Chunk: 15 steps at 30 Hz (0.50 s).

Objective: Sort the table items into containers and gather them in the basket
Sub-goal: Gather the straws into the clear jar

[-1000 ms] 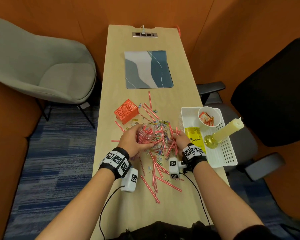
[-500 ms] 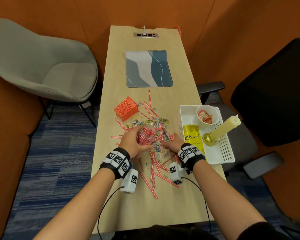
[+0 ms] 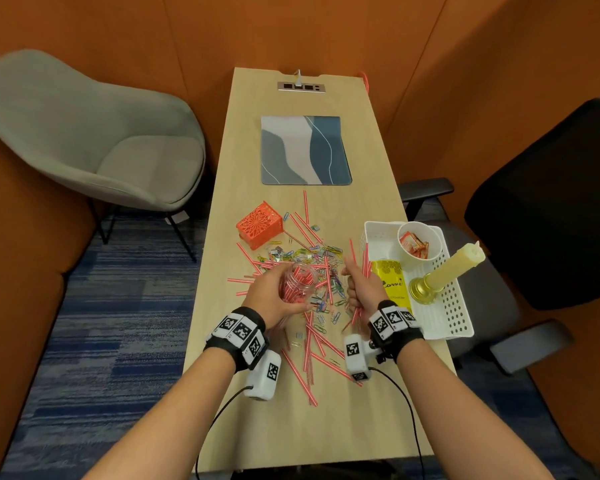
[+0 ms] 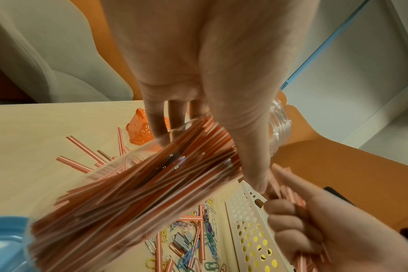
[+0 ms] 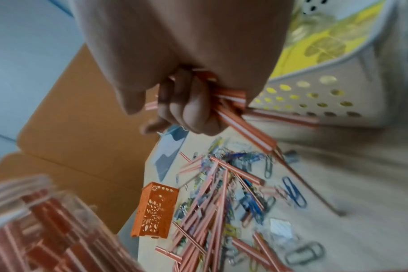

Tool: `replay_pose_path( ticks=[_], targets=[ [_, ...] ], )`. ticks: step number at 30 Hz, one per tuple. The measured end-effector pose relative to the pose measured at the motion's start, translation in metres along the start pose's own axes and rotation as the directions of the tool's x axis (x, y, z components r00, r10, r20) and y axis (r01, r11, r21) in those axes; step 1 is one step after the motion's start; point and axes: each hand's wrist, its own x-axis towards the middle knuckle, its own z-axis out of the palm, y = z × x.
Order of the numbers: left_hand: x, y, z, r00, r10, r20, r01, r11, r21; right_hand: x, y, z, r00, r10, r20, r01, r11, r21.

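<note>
Right hand (image 3: 362,289) rose off desk (image 3: 326,420), grip fisted round straws (image 3: 365,263); left hand (image 3: 269,296) held jar (image 3: 300,282); feed ends-first, mouth tilted toward bundle.

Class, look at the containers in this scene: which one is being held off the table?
The clear jar packed with red straws, gripped by the left hand; the orange box rests on the table.

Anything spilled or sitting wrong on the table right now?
The candle leans steeply in the white basket rather than standing upright. Straws and paper clips lie scattered loose across the table, which is simply the unsorted pile.
</note>
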Motion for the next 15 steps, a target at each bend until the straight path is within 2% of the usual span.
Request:
replay_pose_path(
  ticks=[3,8,12,15],
  targets=[
    [-0.001,-0.002,0.0,1.0,0.003,0.001,-0.003,1.0,0.007,-0.011,-0.033,0.004,0.991,-0.118,-0.057,0.126,0.979,0.158],
    [-0.002,-0.001,0.007,1.0,-0.005,0.031,0.005,1.0,0.011,-0.04,-0.094,0.018,0.946,-0.296,-0.133,0.324,0.859,0.397],
    [-0.001,0.005,0.014,0.999,0.03,0.039,-0.03,1.0,0.001,-0.063,-0.114,0.04,0.904,-0.402,-0.142,0.423,0.801,0.423],
    [-0.002,0.014,0.014,0.996,0.082,0.029,-0.082,0.997,-0.003,-0.07,-0.103,0.057,0.9,-0.426,-0.093,0.432,0.841,0.327]
  ],
)
